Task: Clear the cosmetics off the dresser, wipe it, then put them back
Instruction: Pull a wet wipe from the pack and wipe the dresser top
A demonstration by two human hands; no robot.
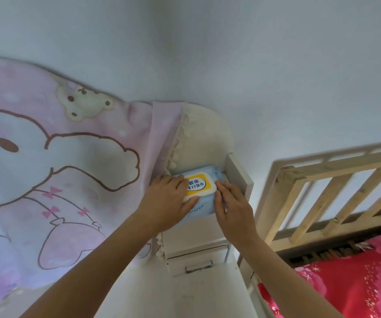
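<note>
A light-blue pack of wet wipes point(204, 204) with a white and yellow lid point(200, 183) lies on top of a small white drawer unit point(194, 235) at the back of the white dresser top point(180, 292). My left hand point(169, 199) lies on the pack's left side, its fingers stretched over the lid's left edge. My right hand point(229, 203) lies on the pack's right side, fingertips at the lid's right edge. No cosmetics show on the dresser.
A pink cartoon-print cloth point(54, 161) hangs on the left, against the drawer unit. A white upright panel point(239, 173) stands right of the pack. A wooden bed rail point(322, 191) and a red-pink blanket point(345, 278) fill the right side.
</note>
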